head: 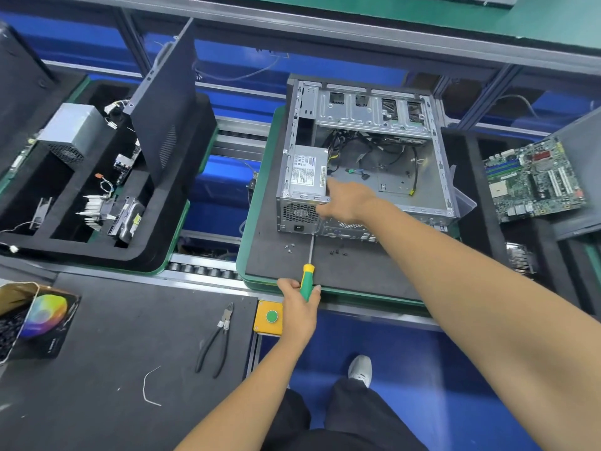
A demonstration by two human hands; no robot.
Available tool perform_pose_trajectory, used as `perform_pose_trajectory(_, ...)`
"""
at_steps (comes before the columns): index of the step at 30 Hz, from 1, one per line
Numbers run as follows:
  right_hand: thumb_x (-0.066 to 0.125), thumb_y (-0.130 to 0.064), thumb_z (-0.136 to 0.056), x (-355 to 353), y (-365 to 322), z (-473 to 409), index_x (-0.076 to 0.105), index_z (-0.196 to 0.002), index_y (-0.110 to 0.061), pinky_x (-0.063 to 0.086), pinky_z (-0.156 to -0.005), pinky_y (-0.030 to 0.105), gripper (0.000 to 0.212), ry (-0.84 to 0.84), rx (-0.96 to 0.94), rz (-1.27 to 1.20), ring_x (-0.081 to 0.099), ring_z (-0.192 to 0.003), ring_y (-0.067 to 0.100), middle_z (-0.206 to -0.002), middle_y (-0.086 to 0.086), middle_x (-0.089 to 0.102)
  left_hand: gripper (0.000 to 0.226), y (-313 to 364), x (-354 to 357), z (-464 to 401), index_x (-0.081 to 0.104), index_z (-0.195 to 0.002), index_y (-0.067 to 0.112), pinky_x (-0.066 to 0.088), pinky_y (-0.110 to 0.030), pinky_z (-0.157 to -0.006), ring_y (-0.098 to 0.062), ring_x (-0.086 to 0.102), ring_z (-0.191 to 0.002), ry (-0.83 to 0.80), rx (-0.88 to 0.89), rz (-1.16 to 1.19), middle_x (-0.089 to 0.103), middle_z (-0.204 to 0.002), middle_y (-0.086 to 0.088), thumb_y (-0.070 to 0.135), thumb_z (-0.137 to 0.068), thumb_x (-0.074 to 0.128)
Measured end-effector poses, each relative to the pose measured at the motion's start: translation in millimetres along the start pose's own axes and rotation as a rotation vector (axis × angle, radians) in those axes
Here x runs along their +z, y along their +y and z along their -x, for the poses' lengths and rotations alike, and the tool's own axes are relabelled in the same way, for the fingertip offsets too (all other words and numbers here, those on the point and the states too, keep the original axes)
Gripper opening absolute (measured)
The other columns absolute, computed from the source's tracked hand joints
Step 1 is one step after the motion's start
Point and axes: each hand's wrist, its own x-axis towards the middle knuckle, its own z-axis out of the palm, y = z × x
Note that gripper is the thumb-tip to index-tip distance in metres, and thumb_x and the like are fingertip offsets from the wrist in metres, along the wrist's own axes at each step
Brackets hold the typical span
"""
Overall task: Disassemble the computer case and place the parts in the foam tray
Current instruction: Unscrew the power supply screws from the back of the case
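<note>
Open computer case (367,154) lying on its side on a dark mat (351,271) over a green-edged pallet, side panel off, inside facing up; power supply (307,174) seated in the near-left corner of the case, loose black cables (374,151) spread across the floor of the case behind it.

Right hand (346,203) reaching over the near edge of the case, resting against the rear corner beside the power supply, fingers curled down over the case edge; impossible to tell whether gripping or only pressing.

Left hand (299,299) wrapped round the green and yellow handle of a screwdriver (307,278), fingers closed on it; long shaft pointing up at the back panel of the case, tip touching just beside the power socket.

Small screws (289,248) lying on the mat just left of the shaft, a few darker ones (338,252) just right of it.

Black foam tray (97,190) well to the left on another pallet, holding a grey power unit (73,133), a finned heatsink (94,209), and an upright black side panel (166,105).

Green circuit board (535,179) on dark foam to the right of the case.

Black-handled cutters (216,340) on the near mat, beside a yellow box with a green button (271,316); printed carton (35,320) at far left.
</note>
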Motion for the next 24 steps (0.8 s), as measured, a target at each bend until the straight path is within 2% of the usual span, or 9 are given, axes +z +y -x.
perform_pose_trajectory(2, 0.062, -0.045, -0.086, 0, -1, 1, 0.047, -0.128, -0.023, 0.044, -0.070, 0.034, 0.049, -0.027, -0.018, 0.019, 0.061, -0.087, 0.026, -0.096, 0.001, 0.066, 0.033, -4, 1, 2, 0.031, -0.098, 0.019, 0.037, -0.021, -0.052, -0.014, 0.040, -0.063, -0.003, -0.010, 0.026, 0.045, -0.079, -0.003, 0.022, -0.101, 0.064)
perform_pose_trajectory(4, 0.063, -0.043, -0.087, -2, -3, 1, 0.050, -0.125, -0.024, 0.041, -0.068, 0.033, 0.044, -0.056, -0.053, 0.041, 0.061, -0.086, 0.024, -0.095, 0.000, 0.067, 0.030, -5, 1, 4, 0.031, -0.095, 0.022, 0.040, -0.030, -0.054, -0.018, 0.043, -0.064, -0.014, -0.030, 0.064, 0.045, -0.079, -0.005, 0.026, -0.102, 0.060)
perform_pose_trajectory(7, 0.064, -0.039, -0.087, -6, -4, 1, 0.054, -0.119, -0.024, 0.040, -0.066, 0.032, 0.036, -0.096, -0.111, 0.046, 0.061, -0.083, 0.022, -0.089, -0.003, 0.066, 0.025, -4, -2, 3, 0.037, -0.096, 0.020, 0.053, -0.038, -0.063, -0.026, 0.051, -0.073, 0.015, -0.059, 0.079, 0.048, -0.095, -0.010, 0.030, -0.103, 0.059)
perform_pose_trajectory(9, 0.065, -0.038, -0.086, -6, -2, 1, 0.056, -0.115, -0.025, 0.040, -0.063, 0.031, 0.033, -0.096, -0.123, 0.027, 0.059, -0.074, 0.016, -0.082, -0.007, 0.062, 0.024, -5, -3, 1, 0.040, -0.098, 0.018, 0.052, -0.034, -0.061, -0.024, 0.054, -0.075, 0.017, -0.110, 0.132, 0.049, -0.103, -0.015, 0.030, -0.102, 0.061)
perform_pose_trajectory(11, 0.066, -0.037, -0.085, -3, 0, 0, 0.056, -0.113, -0.025, 0.039, -0.061, 0.030, 0.032, -0.073, -0.126, 0.016, 0.056, -0.071, 0.012, -0.081, -0.007, 0.061, 0.024, -6, -3, -1, 0.043, -0.100, 0.016, 0.047, -0.027, -0.057, -0.017, 0.055, -0.072, -0.017, -0.183, 0.255, 0.053, -0.099, -0.012, 0.029, -0.101, 0.062)
perform_pose_trajectory(17, 0.065, -0.039, -0.086, 1, 2, -2, 0.051, -0.113, -0.026, 0.039, -0.061, 0.030, 0.033, -0.064, -0.127, 0.007, 0.059, -0.076, 0.020, -0.083, -0.004, 0.063, 0.020, -11, 2, 0, 0.052, -0.102, 0.014, 0.046, -0.020, -0.053, -0.005, 0.059, -0.067, -0.009, -0.315, 0.416, 0.060, -0.091, -0.001, 0.031, -0.101, 0.063)
perform_pose_trajectory(20, 0.067, -0.039, -0.084, 2, 4, -4, 0.050, -0.113, -0.028, 0.043, -0.066, 0.032, 0.036, -0.069, -0.117, -0.010, 0.061, -0.082, 0.022, -0.093, 0.000, 0.067, 0.025, -9, 2, -3, 0.054, -0.097, 0.012, 0.037, -0.018, -0.046, -0.003, 0.057, -0.061, -0.022, -0.387, 0.521, 0.058, -0.087, -0.001, 0.037, -0.103, 0.058)
perform_pose_trajectory(24, 0.067, -0.039, -0.083, 3, 5, -6, 0.055, -0.115, -0.025, 0.045, -0.067, 0.032, 0.037, -0.066, -0.123, -0.017, 0.061, -0.082, 0.021, -0.094, 0.000, 0.069, 0.042, -4, -9, -7, 0.068, -0.112, 0.009, 0.036, -0.016, -0.045, -0.006, 0.067, -0.069, -0.127, -0.541, 0.643, 0.068, -0.090, -0.001, 0.047, -0.105, 0.051)
